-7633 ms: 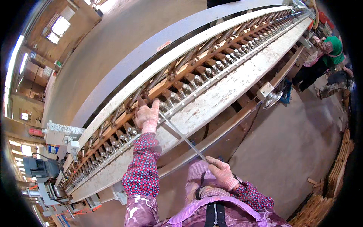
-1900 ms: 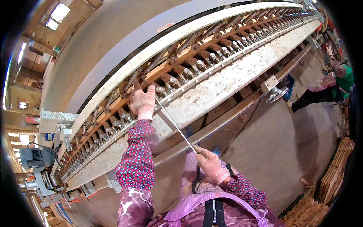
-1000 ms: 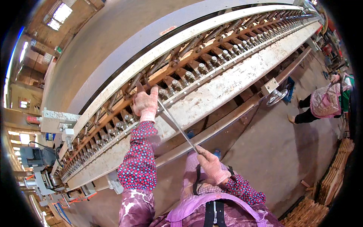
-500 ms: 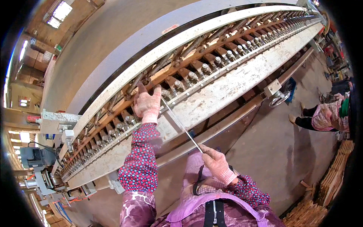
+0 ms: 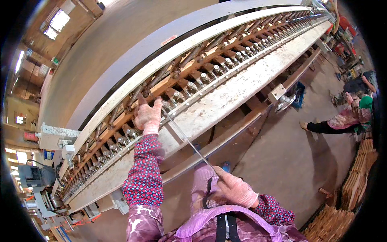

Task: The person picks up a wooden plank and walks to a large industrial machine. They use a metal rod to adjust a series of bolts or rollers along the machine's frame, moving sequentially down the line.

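Note:
My left hand [image 5: 148,117], in a pinkish work glove, reaches over the row of spring-loaded bolts [image 5: 177,96] on a long machine. Its thumb and forefinger are spread in a V against the brown bar, and the other fingers are partly hidden. In my gloved right hand [image 5: 237,188] is the near end of a long thin metal rod [image 5: 186,139], held low in front of my body. The rod slants up and left across the white beam [image 5: 217,101]. Its far end meets the bolt row just right of my left thumb; the exact contact cannot be made out.
Behind the bolts runs a pale rail [image 5: 185,44] with rusty rods beneath it. A handwheel [image 5: 285,103] juts from the near side. At right another person [image 5: 346,117] sits or crouches near stacked thin wood sheets [image 5: 358,173]. A motor [image 5: 36,175] stands at left.
The view has shifted slightly. My right hand has moved a little lower and its wrist has turned, with the rod still in it. My left hand stays at the bolt row.

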`<state>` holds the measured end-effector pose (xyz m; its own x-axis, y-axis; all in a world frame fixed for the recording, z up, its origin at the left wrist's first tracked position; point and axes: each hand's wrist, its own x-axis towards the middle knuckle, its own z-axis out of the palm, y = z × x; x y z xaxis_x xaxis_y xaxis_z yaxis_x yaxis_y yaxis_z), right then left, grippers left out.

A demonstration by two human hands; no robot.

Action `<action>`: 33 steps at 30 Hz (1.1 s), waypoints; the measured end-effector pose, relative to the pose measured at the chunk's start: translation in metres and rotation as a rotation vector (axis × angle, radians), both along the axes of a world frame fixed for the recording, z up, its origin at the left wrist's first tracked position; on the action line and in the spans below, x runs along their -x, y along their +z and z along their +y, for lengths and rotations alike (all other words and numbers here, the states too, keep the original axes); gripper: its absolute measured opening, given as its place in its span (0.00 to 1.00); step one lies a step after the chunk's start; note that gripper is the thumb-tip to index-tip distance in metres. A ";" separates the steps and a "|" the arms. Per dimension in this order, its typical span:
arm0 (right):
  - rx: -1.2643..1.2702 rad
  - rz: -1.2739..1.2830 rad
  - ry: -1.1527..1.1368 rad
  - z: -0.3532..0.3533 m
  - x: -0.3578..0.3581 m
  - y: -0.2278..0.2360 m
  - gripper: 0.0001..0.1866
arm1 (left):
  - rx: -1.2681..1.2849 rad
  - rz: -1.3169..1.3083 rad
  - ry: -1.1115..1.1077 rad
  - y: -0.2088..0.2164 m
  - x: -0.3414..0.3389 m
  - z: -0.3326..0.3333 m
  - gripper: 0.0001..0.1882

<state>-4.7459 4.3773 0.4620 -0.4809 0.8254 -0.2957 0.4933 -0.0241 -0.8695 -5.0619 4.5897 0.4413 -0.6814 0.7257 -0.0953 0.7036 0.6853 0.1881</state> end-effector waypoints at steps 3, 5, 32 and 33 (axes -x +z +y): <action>-0.132 0.093 -0.086 -0.010 -0.002 -0.010 0.26 | 0.003 -0.027 0.002 0.003 -0.002 0.000 0.49; -0.298 0.107 0.002 -0.004 -0.004 -0.008 0.24 | -0.016 -0.043 -0.007 0.002 0.000 -0.001 0.49; -0.088 0.195 -0.579 0.004 -0.071 -0.007 0.18 | 0.004 -0.108 -0.185 0.003 -0.082 0.067 0.36; -0.060 0.230 -0.589 0.006 -0.071 -0.009 0.18 | -0.001 -0.088 -0.191 -0.001 -0.082 0.068 0.36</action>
<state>-4.6748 4.3836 0.4530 0.0132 0.9829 -0.1836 0.2124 -0.1822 -0.9601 -4.9801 4.6581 0.4406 -0.5206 0.8410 -0.1473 0.8015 0.5408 0.2553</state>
